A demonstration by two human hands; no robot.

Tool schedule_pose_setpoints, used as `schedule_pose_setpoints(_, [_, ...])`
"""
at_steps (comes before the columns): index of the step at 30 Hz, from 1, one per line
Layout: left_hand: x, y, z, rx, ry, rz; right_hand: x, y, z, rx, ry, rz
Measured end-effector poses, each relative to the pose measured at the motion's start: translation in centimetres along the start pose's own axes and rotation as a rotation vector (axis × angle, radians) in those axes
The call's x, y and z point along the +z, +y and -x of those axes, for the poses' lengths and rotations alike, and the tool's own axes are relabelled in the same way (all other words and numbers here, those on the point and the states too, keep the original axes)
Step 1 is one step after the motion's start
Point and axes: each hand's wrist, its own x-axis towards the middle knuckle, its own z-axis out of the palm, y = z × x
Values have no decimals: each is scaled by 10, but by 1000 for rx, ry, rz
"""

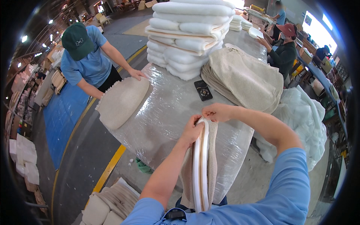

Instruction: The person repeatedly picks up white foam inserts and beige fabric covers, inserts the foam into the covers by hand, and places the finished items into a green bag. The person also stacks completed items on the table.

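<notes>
Gripping the upper rim of a round cushion [202, 165] standing on edge against the near side of the plastic-wrapped table [168, 108], white foam pad and tan board showing inside the beige fabric cover. Closing the left hand [192, 129] over the cover's left edge, fingers curled tight on the fabric. Pinching the top of the cover with the right hand [216, 111], fingertips pressed together. Resting farther back: black phone [203, 90], stack of beige covers [243, 77], stack of white foam pads [189, 35].
</notes>
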Motion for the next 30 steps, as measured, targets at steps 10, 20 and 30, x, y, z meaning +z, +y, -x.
schedule_pose_setpoints(10, [13, -1, -3, 18, -33, -8, 30, 46, 14, 80, 154, -658])
schedule_pose_setpoints(20, [11, -6, -2, 57, 3, 15, 41, 22, 34, 40, 463, -280])
schedule_pose_setpoints(30, [17, -7, 5, 47, 28, -56, 57, 6, 16, 131, 552, 155])
